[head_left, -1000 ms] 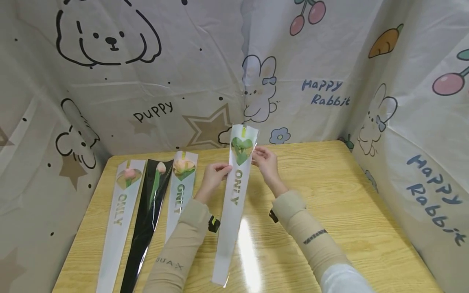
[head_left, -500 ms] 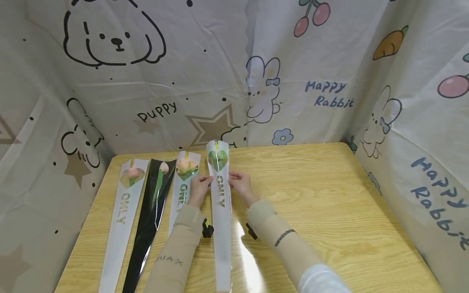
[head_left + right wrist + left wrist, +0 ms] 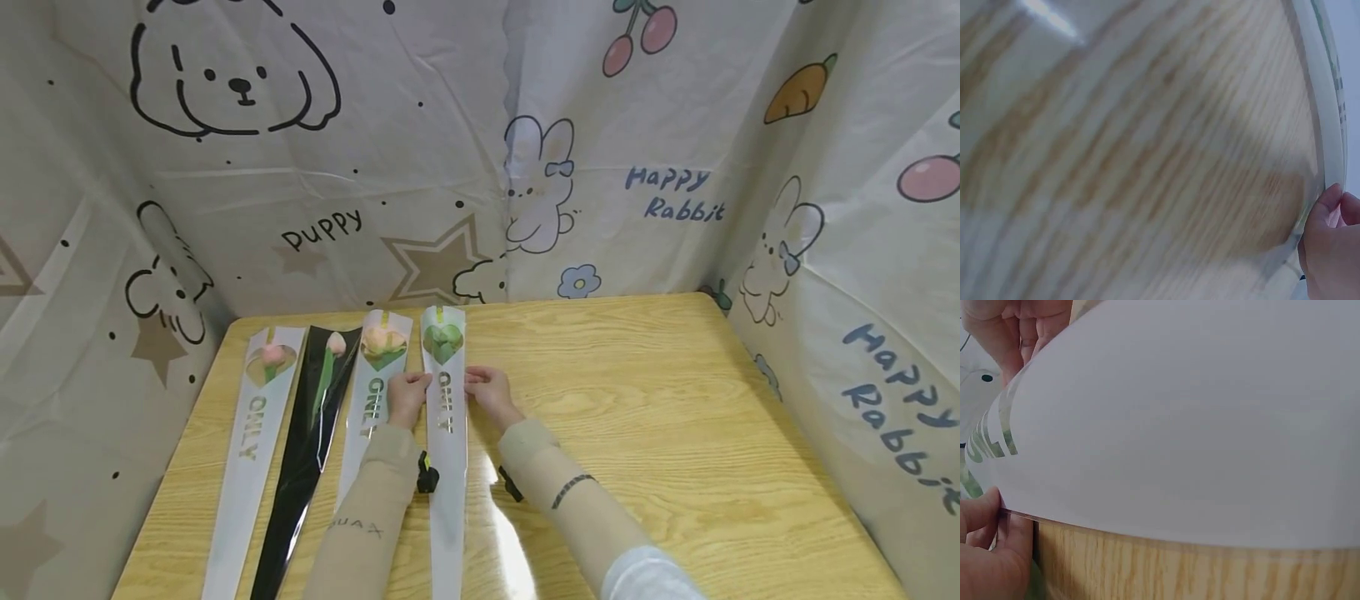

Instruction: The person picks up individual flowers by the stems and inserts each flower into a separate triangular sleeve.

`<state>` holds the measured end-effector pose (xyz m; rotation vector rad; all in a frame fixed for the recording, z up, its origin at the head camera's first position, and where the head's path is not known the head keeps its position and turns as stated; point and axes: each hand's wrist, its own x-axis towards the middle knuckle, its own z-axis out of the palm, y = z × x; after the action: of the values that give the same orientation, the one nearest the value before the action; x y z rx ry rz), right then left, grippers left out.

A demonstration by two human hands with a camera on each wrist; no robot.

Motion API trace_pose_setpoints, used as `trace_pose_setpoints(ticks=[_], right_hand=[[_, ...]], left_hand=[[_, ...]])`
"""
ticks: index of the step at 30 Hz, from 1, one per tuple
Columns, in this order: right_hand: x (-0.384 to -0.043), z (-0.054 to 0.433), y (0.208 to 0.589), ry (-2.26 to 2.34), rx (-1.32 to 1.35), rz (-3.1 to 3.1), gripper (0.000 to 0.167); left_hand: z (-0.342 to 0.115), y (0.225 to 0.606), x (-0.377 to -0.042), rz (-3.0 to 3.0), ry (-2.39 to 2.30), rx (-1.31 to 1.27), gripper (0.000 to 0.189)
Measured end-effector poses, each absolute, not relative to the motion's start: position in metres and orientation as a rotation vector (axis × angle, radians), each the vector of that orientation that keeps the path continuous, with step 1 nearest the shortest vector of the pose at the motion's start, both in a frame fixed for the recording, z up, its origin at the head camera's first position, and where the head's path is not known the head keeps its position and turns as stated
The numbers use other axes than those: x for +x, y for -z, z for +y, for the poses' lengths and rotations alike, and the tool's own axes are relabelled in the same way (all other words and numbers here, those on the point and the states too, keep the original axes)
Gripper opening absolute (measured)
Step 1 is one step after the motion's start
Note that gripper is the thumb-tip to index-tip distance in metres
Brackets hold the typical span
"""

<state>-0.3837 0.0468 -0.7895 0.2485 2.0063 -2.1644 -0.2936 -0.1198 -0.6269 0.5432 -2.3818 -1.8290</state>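
Observation:
A long, tapering white flower sleeve [image 3: 447,517] stands nearly straight before me, with a heart-shaped window and cut-out letters "ONLY". Behind the heart shows a green flower [image 3: 443,340]. My left hand [image 3: 407,398] pinches the sleeve's left edge beside the letters, thumb on top. On the opposite edge, at about the same height, my right hand [image 3: 491,396] pinches between thumb and fingers. The left wrist view is mostly filled by the sleeve's bowed white face, low over the wood. In the right wrist view, the sleeve's thin edge runs up from the fingertips.
Left of it, side by side, lie a white sleeve [image 3: 232,500] with a pink tulip, a black sleeve [image 3: 296,475] with a pale tulip, and a white sleeve [image 3: 357,454] with a peach flower, partly under my left arm. Printed cloth [image 3: 420,167] surrounds the wooden table [image 3: 675,417].
Both hands have carried the green-flower sleeve left and toward me, beside the peach-flower one. Its tilt has straightened, and its top has come down from against the cloth to the table's back edge.

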Motion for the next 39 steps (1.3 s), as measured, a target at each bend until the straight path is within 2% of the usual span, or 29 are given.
trace_pose_setpoints(ticks=[5, 6, 8, 10, 11, 12, 15, 18, 19, 20, 24, 26, 28, 32, 35, 39], right_hand=[[-0.345, 0.047, 0.724, 2.145, 0.245, 2.052, 0.032], [-0.341, 0.047, 0.718, 2.15, 0.238, 2.058, 0.032], [-0.336, 0.048, 0.71, 2.166, 0.222, 2.046, 0.031], [-0.335, 0.05, 0.711, 2.198, 0.189, 2.048, 0.03], [-0.335, 0.05, 0.711, 2.2, 0.184, 2.043, 0.03], [-0.336, 0.051, 0.713, 2.2, 0.185, 2.041, 0.03], [-0.342, 0.052, 0.723, 2.205, 0.165, 2.042, 0.029], [-0.341, 0.054, 0.716, 2.157, 0.17, 2.045, 0.03], [-0.338, 0.056, 0.711, 2.16, 0.124, 2.044, 0.03], [-0.333, 0.058, 0.701, 2.141, 0.075, 2.053, 0.029], [-0.293, 0.069, 0.616, 1.871, -0.036, 2.192, 0.033], [-0.272, 0.078, 0.57, 1.637, -0.122, 2.322, 0.034], [-0.261, 0.091, 0.542, 1.395, -0.234, 2.457, 0.034], [-0.264, 0.124, 0.512, 0.968, -0.46, 2.669, 0.039], [-0.276, 0.15, 0.486, 0.698, -0.521, 2.763, 0.05], [-0.292, 0.172, 0.444, 0.452, -0.514, 2.93, 0.068]], left_hand=[[-0.147, 0.783, -0.367, -2.348, 1.696, 0.456, 0.032], [-0.151, 0.802, -0.378, -2.371, 1.689, 0.468, 0.034], [-0.154, 0.82, -0.387, -2.384, 1.671, 0.461, 0.034], [-0.153, 0.815, -0.385, -2.399, 1.644, 0.457, 0.031], [-0.151, 0.807, -0.381, -2.403, 1.644, 0.462, 0.029], [-0.148, 0.777, -0.364, -2.403, 1.657, 0.448, 0.025], [-0.137, 0.729, -0.338, -2.358, 1.624, 0.412, 0.02], [-0.125, 0.669, -0.31, -2.358, 1.632, 0.415, 0.021], [-0.121, 0.663, -0.31, -2.385, 1.596, 0.443, 0.022], [-0.116, 0.639, -0.299, -2.413, 1.574, 0.431, 0.023], [-0.096, 0.558, -0.267, -2.584, 1.354, 0.414, 0.023], [-0.094, 0.54, -0.259, -2.618, 1.253, 0.308, 0.023], [-0.097, 0.526, -0.257, -2.683, 1.163, 0.204, 0.024], [-0.117, 0.503, -0.259, -2.832, 0.928, -0.063, 0.026], [-0.138, 0.484, -0.266, -2.884, 0.669, -0.208, 0.029], [-0.159, 0.452, -0.277, -2.914, 0.381, -0.234, 0.051]])
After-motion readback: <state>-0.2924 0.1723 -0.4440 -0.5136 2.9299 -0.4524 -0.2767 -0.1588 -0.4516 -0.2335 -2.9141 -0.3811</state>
